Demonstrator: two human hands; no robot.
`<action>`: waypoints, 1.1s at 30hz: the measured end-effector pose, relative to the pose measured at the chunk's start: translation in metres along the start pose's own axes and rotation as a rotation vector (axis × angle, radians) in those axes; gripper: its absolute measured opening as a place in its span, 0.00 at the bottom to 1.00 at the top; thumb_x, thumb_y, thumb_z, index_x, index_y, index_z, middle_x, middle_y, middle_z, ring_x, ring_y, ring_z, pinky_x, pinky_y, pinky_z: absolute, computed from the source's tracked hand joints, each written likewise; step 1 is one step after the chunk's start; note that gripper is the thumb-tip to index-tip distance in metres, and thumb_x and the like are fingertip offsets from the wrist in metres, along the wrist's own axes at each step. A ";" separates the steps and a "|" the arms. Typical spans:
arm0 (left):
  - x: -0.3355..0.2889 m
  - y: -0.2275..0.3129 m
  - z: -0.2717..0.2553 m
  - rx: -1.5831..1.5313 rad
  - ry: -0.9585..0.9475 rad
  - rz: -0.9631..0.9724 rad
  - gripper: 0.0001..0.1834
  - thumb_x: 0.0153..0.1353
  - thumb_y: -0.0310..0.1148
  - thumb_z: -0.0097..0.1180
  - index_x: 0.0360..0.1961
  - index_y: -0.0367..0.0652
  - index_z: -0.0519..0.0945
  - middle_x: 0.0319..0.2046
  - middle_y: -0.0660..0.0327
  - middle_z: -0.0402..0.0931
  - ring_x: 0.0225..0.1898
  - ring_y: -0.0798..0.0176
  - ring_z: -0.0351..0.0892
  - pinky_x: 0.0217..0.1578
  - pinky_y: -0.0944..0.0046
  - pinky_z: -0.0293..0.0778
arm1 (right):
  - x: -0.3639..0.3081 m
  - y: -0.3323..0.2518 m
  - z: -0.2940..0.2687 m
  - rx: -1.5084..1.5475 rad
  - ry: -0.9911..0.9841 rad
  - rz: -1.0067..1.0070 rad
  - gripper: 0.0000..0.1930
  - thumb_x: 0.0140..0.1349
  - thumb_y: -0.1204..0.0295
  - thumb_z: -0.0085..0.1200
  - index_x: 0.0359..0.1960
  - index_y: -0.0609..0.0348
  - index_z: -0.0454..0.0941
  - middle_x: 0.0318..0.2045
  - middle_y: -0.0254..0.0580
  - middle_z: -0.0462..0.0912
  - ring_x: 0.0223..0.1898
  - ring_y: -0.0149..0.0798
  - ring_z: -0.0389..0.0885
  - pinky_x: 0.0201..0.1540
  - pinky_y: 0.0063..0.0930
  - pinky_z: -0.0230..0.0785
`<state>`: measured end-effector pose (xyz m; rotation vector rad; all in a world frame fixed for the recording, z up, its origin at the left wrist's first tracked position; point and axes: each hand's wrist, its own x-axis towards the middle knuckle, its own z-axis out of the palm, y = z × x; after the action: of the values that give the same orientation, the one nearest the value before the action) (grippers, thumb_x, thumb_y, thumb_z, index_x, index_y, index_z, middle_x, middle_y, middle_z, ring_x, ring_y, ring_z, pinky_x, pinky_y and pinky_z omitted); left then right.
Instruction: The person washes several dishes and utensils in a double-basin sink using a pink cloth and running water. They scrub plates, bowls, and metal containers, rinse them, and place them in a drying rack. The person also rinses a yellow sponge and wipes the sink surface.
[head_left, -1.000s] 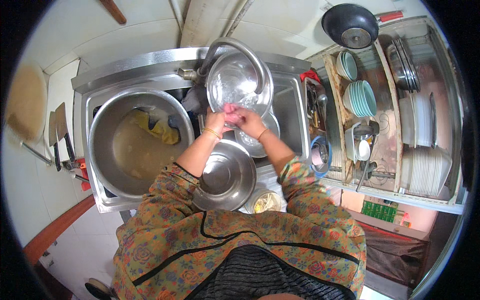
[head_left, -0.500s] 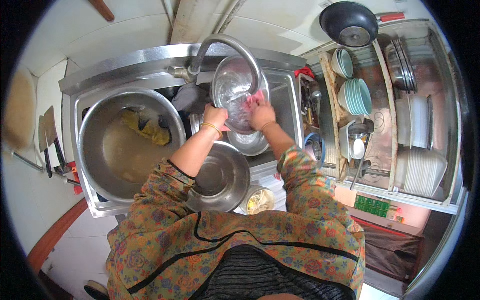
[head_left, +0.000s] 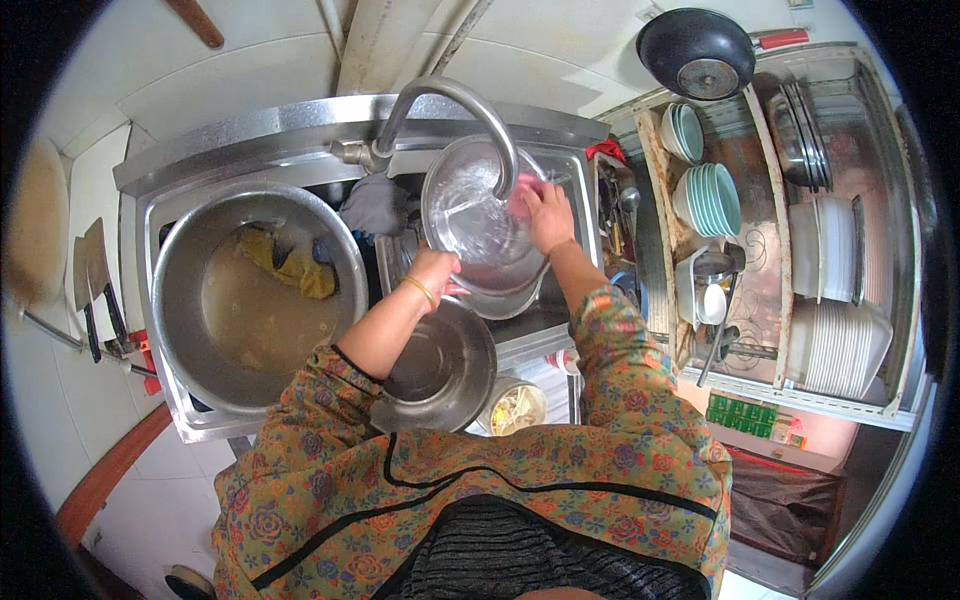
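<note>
A shiny metal basin (head_left: 465,235) is tilted under the curved faucet (head_left: 490,115), over the sink. My left hand (head_left: 433,275) grips its near left rim, fingers closed. My right hand (head_left: 550,215) is at the right side of the basin, its fingers closed on a pink cloth (head_left: 522,195) pressed against the inner wall. Water swirls inside the basin. Another metal bowl lies partly hidden beneath it. Close to my left forearm sits an empty-looking steel pot (head_left: 435,360).
At left, a big steel pot (head_left: 180,300) holds murky water and a yellow cloth (head_left: 290,268). A grey cloth (head_left: 375,205) lies behind it. Bowls (head_left: 712,200) and plates (head_left: 845,345) fill the rack at right. A wok (head_left: 697,50) hangs above. Knives (head_left: 97,270) hang at left.
My right hand has moved right and slightly up along the basin's inner wall with the pink cloth. My left hand has shifted lower with the rim, and the basin has turned.
</note>
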<state>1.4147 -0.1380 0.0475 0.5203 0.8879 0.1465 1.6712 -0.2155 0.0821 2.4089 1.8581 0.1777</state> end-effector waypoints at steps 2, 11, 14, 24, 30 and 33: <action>-0.005 0.002 0.000 -0.013 -0.087 -0.045 0.06 0.55 0.22 0.50 0.32 0.29 0.73 0.33 0.49 0.76 0.34 0.47 0.83 0.36 0.48 0.86 | 0.042 0.000 -0.002 0.236 0.035 0.111 0.20 0.57 0.70 0.55 0.54 0.49 0.77 0.51 0.46 0.76 0.50 0.49 0.74 0.49 0.41 0.70; -0.006 0.036 -0.016 0.112 -0.266 -0.262 0.11 0.53 0.21 0.46 0.37 0.27 0.73 0.39 0.44 0.79 0.39 0.43 0.85 0.41 0.44 0.85 | 0.092 -0.099 -0.017 0.284 0.245 -0.642 0.19 0.50 0.69 0.58 0.47 0.53 0.79 0.42 0.40 0.81 0.46 0.49 0.78 0.49 0.37 0.71; -0.011 0.043 -0.020 0.220 -0.170 -0.216 0.13 0.51 0.20 0.47 0.39 0.24 0.74 0.38 0.44 0.79 0.38 0.43 0.85 0.39 0.42 0.85 | 0.091 -0.076 -0.008 0.323 0.130 -0.449 0.20 0.47 0.69 0.60 0.45 0.53 0.78 0.40 0.42 0.81 0.45 0.51 0.78 0.50 0.43 0.71; 0.006 0.027 -0.003 0.105 0.129 0.292 0.28 0.50 0.20 0.49 0.56 0.35 0.65 0.42 0.46 0.74 0.37 0.47 0.82 0.27 0.41 0.86 | -0.013 -0.012 0.049 0.711 -0.063 0.942 0.28 0.49 0.58 0.63 0.51 0.57 0.73 0.42 0.57 0.84 0.46 0.55 0.84 0.49 0.43 0.76; 0.044 -0.012 0.017 -0.084 0.182 0.359 0.38 0.51 0.18 0.46 0.66 0.48 0.56 0.52 0.50 0.72 0.43 0.49 0.80 0.29 0.47 0.85 | -0.051 -0.111 0.061 0.848 0.053 1.160 0.35 0.48 0.56 0.65 0.49 0.75 0.70 0.37 0.66 0.83 0.42 0.60 0.84 0.48 0.43 0.76; 0.059 -0.020 0.011 -0.154 0.120 0.334 0.40 0.50 0.16 0.44 0.67 0.51 0.55 0.53 0.51 0.70 0.45 0.49 0.79 0.29 0.48 0.85 | -0.053 -0.132 0.029 0.707 0.025 0.999 0.38 0.51 0.53 0.66 0.52 0.76 0.68 0.37 0.68 0.83 0.41 0.62 0.84 0.47 0.45 0.76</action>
<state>1.4582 -0.1400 0.0021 0.5160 0.8929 0.5511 1.5360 -0.2336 0.0325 3.5896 0.5617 -0.4674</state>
